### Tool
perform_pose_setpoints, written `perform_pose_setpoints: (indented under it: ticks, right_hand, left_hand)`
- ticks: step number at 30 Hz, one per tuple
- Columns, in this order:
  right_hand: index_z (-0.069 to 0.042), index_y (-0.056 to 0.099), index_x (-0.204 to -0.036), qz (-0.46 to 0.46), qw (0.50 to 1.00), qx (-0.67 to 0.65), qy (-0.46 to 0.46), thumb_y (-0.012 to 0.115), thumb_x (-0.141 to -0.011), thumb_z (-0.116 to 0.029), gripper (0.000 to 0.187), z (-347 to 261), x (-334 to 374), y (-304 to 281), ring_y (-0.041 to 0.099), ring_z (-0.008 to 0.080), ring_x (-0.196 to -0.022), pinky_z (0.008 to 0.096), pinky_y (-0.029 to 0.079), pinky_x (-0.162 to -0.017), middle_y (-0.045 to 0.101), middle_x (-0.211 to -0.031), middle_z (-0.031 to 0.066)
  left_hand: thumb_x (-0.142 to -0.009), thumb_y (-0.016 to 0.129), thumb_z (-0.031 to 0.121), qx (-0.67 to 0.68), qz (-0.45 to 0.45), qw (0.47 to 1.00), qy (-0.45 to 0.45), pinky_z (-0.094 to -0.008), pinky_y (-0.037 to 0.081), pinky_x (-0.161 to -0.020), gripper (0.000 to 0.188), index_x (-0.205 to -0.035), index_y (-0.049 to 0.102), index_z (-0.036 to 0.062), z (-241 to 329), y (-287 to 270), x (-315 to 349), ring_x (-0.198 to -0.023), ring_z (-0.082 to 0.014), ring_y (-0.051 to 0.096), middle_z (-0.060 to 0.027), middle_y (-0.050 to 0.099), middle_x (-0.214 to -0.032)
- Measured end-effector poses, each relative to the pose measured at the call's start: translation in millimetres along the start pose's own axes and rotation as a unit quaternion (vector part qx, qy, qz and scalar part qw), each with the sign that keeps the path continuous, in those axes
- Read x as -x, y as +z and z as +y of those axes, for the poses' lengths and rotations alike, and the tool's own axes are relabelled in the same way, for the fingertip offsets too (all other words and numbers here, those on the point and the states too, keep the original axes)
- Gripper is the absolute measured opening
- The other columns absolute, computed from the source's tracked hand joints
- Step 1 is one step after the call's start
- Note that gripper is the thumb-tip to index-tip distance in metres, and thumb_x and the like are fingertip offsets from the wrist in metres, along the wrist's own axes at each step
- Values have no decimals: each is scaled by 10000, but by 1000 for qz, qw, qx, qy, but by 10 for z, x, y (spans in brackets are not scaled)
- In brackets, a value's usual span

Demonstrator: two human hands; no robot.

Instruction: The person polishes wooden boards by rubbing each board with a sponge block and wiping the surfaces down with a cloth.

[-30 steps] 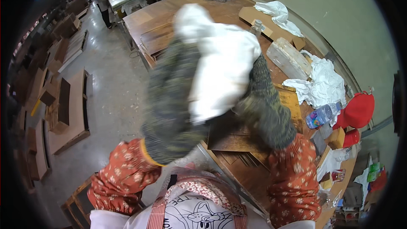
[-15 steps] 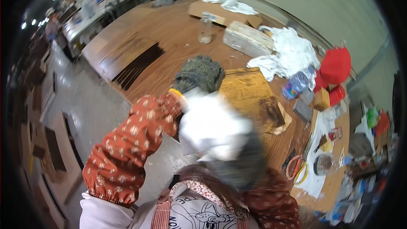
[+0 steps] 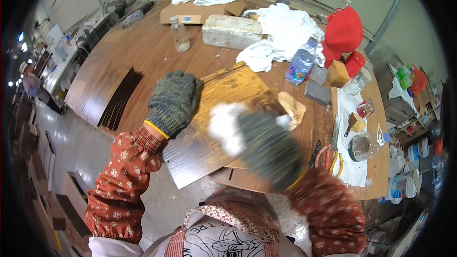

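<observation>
A dark brown wooden board (image 3: 197,158) with a glossy near end lies over a stained yellowish board (image 3: 233,85), its near corner past the table edge. My left hand (image 3: 173,104), in a dark knitted glove with a yellow cuff, is closed at the brown board's left edge; its thumb is hidden. Over the board's right part, my right hand (image 3: 269,150), gloved alike and smeared by motion, grips a bunched white cloth (image 3: 227,126). Several brown boards (image 3: 102,95) lie fanned on the table at the left.
Across the back stand a glass bottle (image 3: 180,35), a wrapped block (image 3: 232,31) and a cardboard box (image 3: 195,12). White rags (image 3: 288,26), a plastic bottle (image 3: 300,65), grey blocks (image 3: 317,91) and a red bag (image 3: 343,31) crowd the right. A person (image 3: 38,85) stands far left.
My right hand has moved the white cloth from near my body out over the board, uncovering the board's near end. The view has shifted, so the table's things appear farther left.
</observation>
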State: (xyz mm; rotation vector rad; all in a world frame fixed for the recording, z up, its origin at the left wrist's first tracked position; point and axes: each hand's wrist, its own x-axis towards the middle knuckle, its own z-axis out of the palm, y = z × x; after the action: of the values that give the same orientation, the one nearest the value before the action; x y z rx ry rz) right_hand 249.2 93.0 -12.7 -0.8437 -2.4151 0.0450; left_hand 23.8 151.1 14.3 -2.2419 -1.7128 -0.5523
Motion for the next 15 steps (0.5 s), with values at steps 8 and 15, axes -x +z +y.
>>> perform_pose_setpoints:
  ticks: [8, 15]
  right_hand:
    - [-35, 540, -1347, 34, 999, -20, -23, 544, -966, -217, 423, 482, 136, -280, 589, 251, -1116, 362, 470, -978, 608, -1221, 134]
    - [-24, 508, -1415, 319, 672, -550, 380, 613, -1005, -241, 476, 1601, 961, -535, 602, 219, -1179, 351, 496, -1002, 613, -1310, 110]
  left_hand:
    - [-980, 553, 254, 6, -2, 1000, -2, -509, 474, -792, 243, -943, 659, 39, 6, -18, -1, -887, -383, 608, -192, 625, -894]
    - [-979, 560, 259, 19, 14, 1000, -9, -510, 472, -785, 234, -972, 667, 51, 7, -31, -6, -886, -384, 607, -187, 632, -894]
